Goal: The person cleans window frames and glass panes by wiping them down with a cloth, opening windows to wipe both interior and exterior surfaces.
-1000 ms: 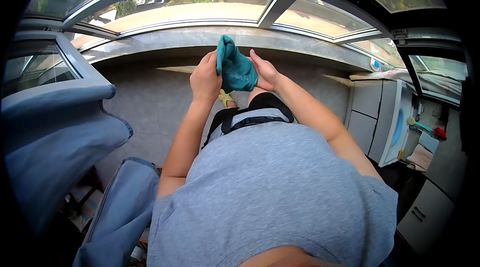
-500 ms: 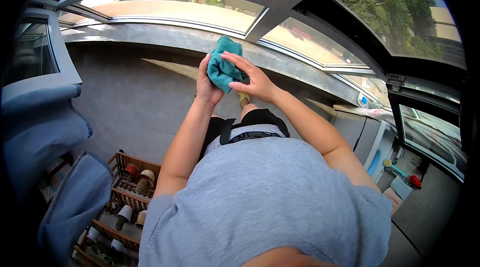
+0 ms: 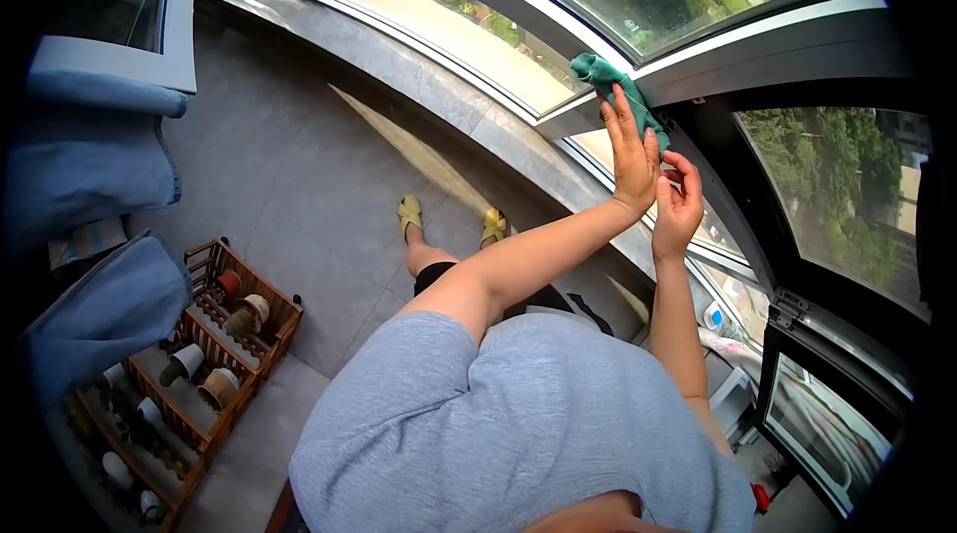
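A green cloth, bunched and folded lengthwise, lies along the window frame. My left hand holds it from above, its fingers stretched along the cloth and its thumb close to the cloth's lower end. Just to the right is my right hand, with curved fingers and the thumb apart from the index finger. Its fingertips are at the cloth's lower end, beside my left palm; whether they touch the cloth I cannot tell.
A dark-framed window panel stands at the right. A grey ledge runs beneath the windows. Wooden racks with several pots stand at lower left, beside blue fabric. My yellow shoes rest on the grey floor.
The view has turned right. Both hands and the cloth have moved from in front of my body to the window frame. My left arm now reaches across, and my right hand has loosened.
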Demonstrator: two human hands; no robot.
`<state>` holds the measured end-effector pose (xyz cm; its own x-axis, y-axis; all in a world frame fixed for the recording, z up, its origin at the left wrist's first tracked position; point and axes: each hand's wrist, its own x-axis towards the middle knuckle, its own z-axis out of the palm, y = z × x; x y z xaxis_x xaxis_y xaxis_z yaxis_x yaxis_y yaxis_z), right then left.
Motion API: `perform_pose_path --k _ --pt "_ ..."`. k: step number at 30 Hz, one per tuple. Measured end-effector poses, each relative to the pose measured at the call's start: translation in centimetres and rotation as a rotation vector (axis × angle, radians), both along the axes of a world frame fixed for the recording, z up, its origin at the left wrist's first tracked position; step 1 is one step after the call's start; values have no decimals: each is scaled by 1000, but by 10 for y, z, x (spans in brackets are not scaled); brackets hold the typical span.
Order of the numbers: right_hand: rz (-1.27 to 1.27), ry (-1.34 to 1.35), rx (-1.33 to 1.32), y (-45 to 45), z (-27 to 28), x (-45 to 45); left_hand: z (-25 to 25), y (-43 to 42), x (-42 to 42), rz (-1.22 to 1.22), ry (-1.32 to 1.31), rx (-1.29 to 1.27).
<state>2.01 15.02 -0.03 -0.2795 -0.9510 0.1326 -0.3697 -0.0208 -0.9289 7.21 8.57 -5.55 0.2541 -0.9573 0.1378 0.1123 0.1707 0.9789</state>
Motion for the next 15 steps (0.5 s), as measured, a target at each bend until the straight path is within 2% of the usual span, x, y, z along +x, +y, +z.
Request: perform_pose_path --k 1,3,9,11,15 --pt "-31 -13 -31 -2 -4 -3 -3 -5 -12 55 33 36" --pt "-72 127 -81 -7 -2 -2 -1 -14 -24 138 46 75" --pt "231 627 -316 -41 27 34 -6 -59 5 327 -36 -25" --pt "297 517 -347 -55 27 50 -2 -67 17 301 -64 4" --pt "334 433 -394 -91 32 85 -1 -101 55 400 -100 -20"
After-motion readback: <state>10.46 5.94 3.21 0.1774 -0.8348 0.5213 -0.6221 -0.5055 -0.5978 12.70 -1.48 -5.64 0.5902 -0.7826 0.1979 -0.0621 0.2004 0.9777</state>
